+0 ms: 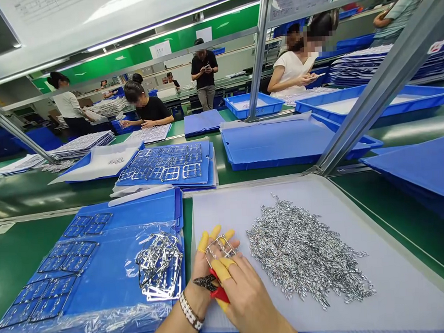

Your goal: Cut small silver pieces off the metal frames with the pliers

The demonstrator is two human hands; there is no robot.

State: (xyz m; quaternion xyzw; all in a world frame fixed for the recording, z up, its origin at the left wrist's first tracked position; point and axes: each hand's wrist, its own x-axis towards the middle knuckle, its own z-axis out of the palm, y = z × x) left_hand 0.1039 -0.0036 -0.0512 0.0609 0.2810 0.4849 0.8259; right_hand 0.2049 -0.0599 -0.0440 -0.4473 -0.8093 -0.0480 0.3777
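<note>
My left hand (207,261), with yellow finger cots, holds a small silver metal frame (219,249) over the white work mat (355,220). My right hand (244,292) crosses over it and grips red-handled cutters (213,286) against the frame. A large heap of cut silver metal pieces (305,253) lies on the mat just right of my hands. A pile of empty metal frames (160,268) rests on clear plastic to the left.
Blue trays (65,274) with uncut frames lie at the left, another loaded tray (167,166) sits behind. Blue bins (279,142) and a slanted metal post (369,103) stand on the green bench. Several other people work or stand at benches behind.
</note>
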